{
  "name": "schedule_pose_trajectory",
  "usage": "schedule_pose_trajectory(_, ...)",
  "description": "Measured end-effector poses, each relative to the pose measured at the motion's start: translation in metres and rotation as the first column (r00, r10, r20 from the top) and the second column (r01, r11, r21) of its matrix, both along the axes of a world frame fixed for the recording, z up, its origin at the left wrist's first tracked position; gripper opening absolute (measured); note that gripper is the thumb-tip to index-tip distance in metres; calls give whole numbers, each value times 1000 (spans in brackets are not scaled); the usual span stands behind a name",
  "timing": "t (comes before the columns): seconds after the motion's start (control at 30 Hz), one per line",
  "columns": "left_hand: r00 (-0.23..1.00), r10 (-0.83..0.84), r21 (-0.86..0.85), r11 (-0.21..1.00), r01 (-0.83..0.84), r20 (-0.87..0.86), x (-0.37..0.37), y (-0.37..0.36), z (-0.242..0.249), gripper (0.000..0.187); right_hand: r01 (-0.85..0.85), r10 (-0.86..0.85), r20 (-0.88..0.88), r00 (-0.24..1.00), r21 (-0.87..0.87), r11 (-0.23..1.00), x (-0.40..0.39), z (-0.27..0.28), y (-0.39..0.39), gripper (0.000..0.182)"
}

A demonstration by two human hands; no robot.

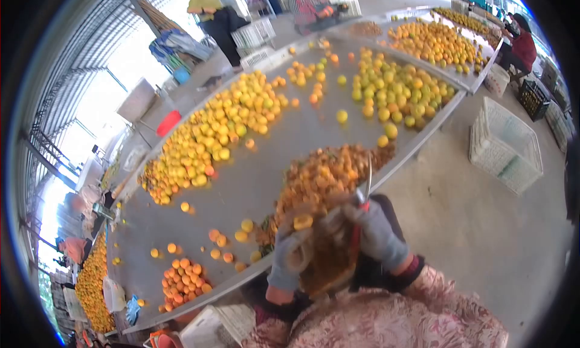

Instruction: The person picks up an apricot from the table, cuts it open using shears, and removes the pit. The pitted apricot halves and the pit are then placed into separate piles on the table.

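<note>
My right hand [382, 236], in a grey glove, is closed around a pair of red-handled shears [356, 233], whose curved metal tip points up over the table edge. Beside it, my left hand [289, 257], gloved too, has its fingers curled near a halved orange fruit [302, 222]; motion blur hides the exact grip. Just beyond both hands lies a heap of orange-brown fruit pieces [320, 176] on the metal table [260, 170]. A blurred brown container [329, 269] sits below and between the hands.
Piles of yellow fruit [211, 130], greenish fruit [399, 88] and small orange fruit [184, 283] lie on the table. A white crate [506, 148] stands on the floor at the right. Several people are around other tables, one in a red top [523, 51] at the back right.
</note>
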State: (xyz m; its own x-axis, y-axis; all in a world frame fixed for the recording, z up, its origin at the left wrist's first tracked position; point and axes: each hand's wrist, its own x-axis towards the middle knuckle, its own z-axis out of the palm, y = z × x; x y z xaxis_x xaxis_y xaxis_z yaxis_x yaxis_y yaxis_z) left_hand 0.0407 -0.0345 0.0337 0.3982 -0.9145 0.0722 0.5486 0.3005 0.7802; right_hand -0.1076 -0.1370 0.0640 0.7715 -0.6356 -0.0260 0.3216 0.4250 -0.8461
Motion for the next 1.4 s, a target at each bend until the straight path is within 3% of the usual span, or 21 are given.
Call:
schedule_pose_trajectory(0.03, 994, 19, -15, 1000, -17, 106, -1, 2, -2, 45, 18, -19, -19, 1000, -45, 999, -1, 7, -2, 33)
schedule_pose_trajectory(0.1, 973, 22, 16, 1000, -26, 232, -5, 6, 4, 45, 146, -119, 113, 986, -264, 954, 2, 6, -8, 34)
schedule_pose_trajectory(0.13, 980, 16, 59, 998, -28, 200, -9, 9, -3, 45, 135, -120, 75, 990, -227, 964, 2, 8, -6, 34)
schedule_pose_trajectory(0.2, 986, -44, -88, 994, 59, 163, -10, 6, -9, 45, 238, -203, 302, 931, -83, 968, 10, 18, -5, 34)
schedule_pose_trajectory(0.23, 987, -50, -73, 995, 62, 154, -12, 8, -11, 45, 240, -211, 291, 933, -70, 968, 12, 18, -2, 34)
schedule_pose_trajectory(0.33, 967, -81, -64, 993, 99, 240, -22, 6, -9, 44, 303, -267, 475, 838, 1, 953, 19, 16, 2, 31)
schedule_pose_trajectory(0.4, 934, -9, -27, 999, 20, 358, -30, 4, -7, 44, 307, -275, 466, 841, 6, 952, 22, 10, 2, 30)
schedule_pose_trajectory(0.5, 916, -44, 0, 999, 49, 399, -28, 5, -13, 45, 305, -279, 437, 855, 12, 952, 21, 6, -1, 30)
schedule_pose_trajectory(0.63, 958, -31, -3, 999, 33, 284, -32, 0, -18, 49, 312, -284, 393, 874, -7, 950, 20, 0, -4, 29)
schedule_pose_trajectory(0.83, 911, -61, 83, 996, 29, 408, -31, 1, -14, 53, 300, -333, 366, 869, 145, 943, 21, -5, -4, 28)
schedule_pose_trajectory(0.9, 979, -150, 29, 989, 147, 141, -33, 2, -6, 53, 333, -359, 340, 869, 135, 933, 21, -2, -2, 29)
schedule_pose_trajectory(1.0, 990, -118, -18, 993, 119, 72, -38, 0, -12, 51, 383, -391, 257, 884, 82, 920, 20, 1, 0, 31)
schedule_pose_trajectory(1.13, 994, -31, -9, 999, 33, 105, -45, -3, -27, 50, 447, -448, 165, 879, 47, 893, 25, 7, 8, 29)
schedule_pose_trajectory(1.2, 962, 53, 66, 995, -73, 268, -44, -5, -35, 46, 469, -466, 141, 873, 14, 883, 28, 7, 11, 28)
schedule_pose_trajectory(1.23, 961, 55, 59, 996, -74, 270, -44, -6, -38, 46, 491, -485, 118, 866, -17, 871, 29, 6, 11, 27)
schedule_pose_trajectory(1.27, 976, 64, 39, 996, -74, 208, -45, -8, -40, 44, 474, -488, 192, 851, 119, 873, 31, -2, 6, 24)
schedule_pose_trajectory(1.33, 987, 73, 18, 997, -77, 145, -46, -9, -42, 43, 467, -480, 207, 853, 110, 877, 31, -11, 4, 24)
schedule_pose_trajectory(1.4, 998, 40, -14, 999, -41, -43, -44, -11, -41, 42, 418, -442, 259, 859, 146, 897, 31, -13, 1, 27)
